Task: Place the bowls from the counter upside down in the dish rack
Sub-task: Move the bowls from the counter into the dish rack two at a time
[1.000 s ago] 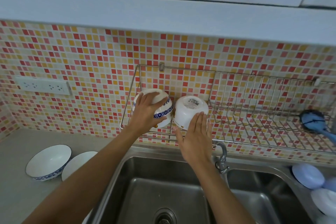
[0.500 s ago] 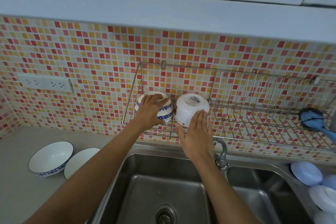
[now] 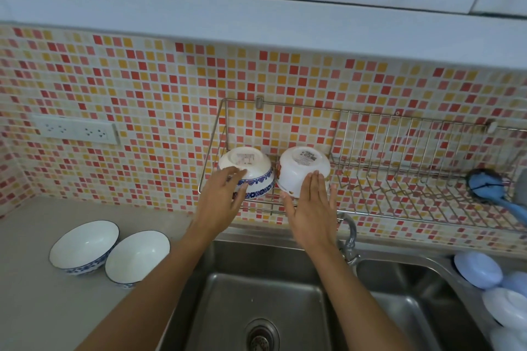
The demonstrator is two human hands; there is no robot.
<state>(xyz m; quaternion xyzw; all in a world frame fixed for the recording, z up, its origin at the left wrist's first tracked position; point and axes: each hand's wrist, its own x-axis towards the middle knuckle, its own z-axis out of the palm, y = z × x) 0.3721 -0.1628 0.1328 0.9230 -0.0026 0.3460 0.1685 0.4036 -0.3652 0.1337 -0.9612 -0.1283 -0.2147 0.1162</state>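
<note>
Four bowls total: two flipped, bases up, side by side at the left end of the dish rack (image 3: 370, 209), and two upright ones (image 3: 85, 246) (image 3: 138, 255) on the surface (image 3: 34, 308) at 8 o'clock. Left hand (image 3: 221, 202) grip is loose, fingertips brushing the blue-patterned bowl (image 3: 248, 171). Right hand (image 3: 309, 208) is flat and spread against the white bowl (image 3: 303, 168).

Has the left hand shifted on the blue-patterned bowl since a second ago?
Yes. The left hand has slid down toward the dish rack's front rail, uncovering the blue-patterned bowl's base; fingertips rest at its lower side.
</note>
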